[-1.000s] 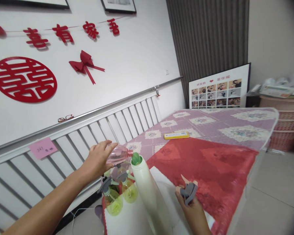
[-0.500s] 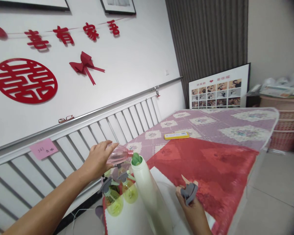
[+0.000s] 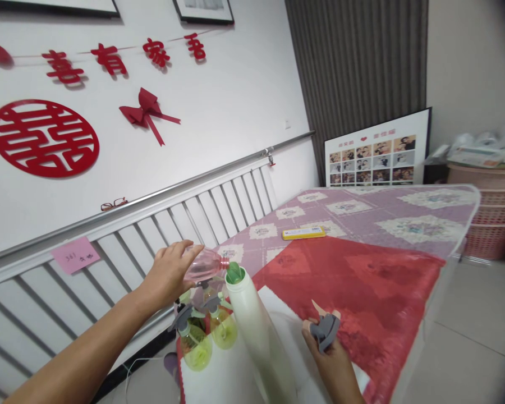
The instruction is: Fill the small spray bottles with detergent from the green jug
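My left hand [image 3: 168,275] is wrapped round a small pink transparent bottle [image 3: 204,265], tipped on its side with its red neck over the green funnel [image 3: 234,272]. The funnel sits in the mouth of a tall white bottle [image 3: 256,336] standing on the table. My right hand [image 3: 330,359] grips a grey spray trigger head [image 3: 325,332] low at the front, to the right of the white bottle. Two yellow-green spray bottles [image 3: 208,336] with grey heads stand just left of the white bottle.
The table carries a red cloth [image 3: 353,286] over a purple patterned cover [image 3: 404,216], with a yellow flat case [image 3: 303,233] on it. A white slatted rail [image 3: 151,224] runs along the wall at left. A framed photo collage [image 3: 376,148] and pink baskets [image 3: 488,219] stand behind.
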Tool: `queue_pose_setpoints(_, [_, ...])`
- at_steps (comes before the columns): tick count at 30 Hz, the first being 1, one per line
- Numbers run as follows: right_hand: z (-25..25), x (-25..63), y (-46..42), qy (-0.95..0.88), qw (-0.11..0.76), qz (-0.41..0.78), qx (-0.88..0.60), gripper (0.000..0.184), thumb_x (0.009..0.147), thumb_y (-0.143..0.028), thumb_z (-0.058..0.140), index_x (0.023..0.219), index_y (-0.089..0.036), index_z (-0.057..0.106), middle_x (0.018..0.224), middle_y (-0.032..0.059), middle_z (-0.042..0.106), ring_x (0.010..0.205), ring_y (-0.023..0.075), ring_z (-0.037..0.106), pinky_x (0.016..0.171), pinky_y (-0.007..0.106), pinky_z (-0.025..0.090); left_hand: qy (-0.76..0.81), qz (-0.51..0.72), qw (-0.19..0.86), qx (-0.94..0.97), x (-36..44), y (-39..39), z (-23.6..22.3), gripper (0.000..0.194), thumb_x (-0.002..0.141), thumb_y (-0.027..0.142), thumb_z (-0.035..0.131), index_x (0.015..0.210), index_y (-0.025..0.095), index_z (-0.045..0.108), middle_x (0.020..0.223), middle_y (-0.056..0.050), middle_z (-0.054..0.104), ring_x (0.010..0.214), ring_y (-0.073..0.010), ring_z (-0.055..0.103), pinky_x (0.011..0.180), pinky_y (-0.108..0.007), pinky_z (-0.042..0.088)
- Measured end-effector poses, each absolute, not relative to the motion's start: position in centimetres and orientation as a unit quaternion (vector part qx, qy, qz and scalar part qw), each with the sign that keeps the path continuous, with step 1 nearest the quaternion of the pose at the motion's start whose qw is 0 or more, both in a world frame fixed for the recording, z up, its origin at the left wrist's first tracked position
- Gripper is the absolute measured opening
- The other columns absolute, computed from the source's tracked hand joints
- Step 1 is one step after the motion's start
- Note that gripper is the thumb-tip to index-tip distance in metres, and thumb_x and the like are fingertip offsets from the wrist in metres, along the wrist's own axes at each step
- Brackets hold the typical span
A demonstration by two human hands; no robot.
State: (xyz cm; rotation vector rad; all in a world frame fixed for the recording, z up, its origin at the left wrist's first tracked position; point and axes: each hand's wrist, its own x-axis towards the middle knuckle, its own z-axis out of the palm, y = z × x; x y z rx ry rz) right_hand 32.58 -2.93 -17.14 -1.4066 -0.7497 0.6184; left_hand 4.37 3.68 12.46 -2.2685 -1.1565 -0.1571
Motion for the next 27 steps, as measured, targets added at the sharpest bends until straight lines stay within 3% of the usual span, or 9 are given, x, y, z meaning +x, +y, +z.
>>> queue_pose_setpoints(8, [-17.68, 32.59, -2.85, -0.326, 0.657, 0.287, -0.616, 0.044, 0.060, -0.053, 0.064, 0.086, -0.019, 0.070, 0.098, 0.0123, 0.077, 0.099, 0.0312, 0.069, 0.090, 0.041, 0.053, -0.432, -0.060, 0.291, -0.851, 4.36, 3.54, 12.59, 0.076, 0.072, 0.025, 0.072, 0.137, 0.030, 0.034, 0.137, -0.011, 0.045, 0.122, -0.0322, 0.045, 0.095, -0.049, 0.038])
queue_pose_setpoints(27, [-17.06, 32.47, -3.10, -0.331, 0.665, 0.268, -0.614, 0.040, 0.061, -0.053, 0.064, 0.081, -0.019, 0.070, 0.090, 0.0092, 0.078, 0.093, 0.0300, 0.070, 0.085, 0.038, 0.055, -0.430, -0.058, 0.291, -0.853, 4.47, 3.54, 12.69, 0.075, 0.072, 0.025, 0.071, 0.138, 0.031, 0.035, 0.138, -0.011, 0.045, 0.123, -0.0309, 0.044, 0.097, -0.048, 0.038])
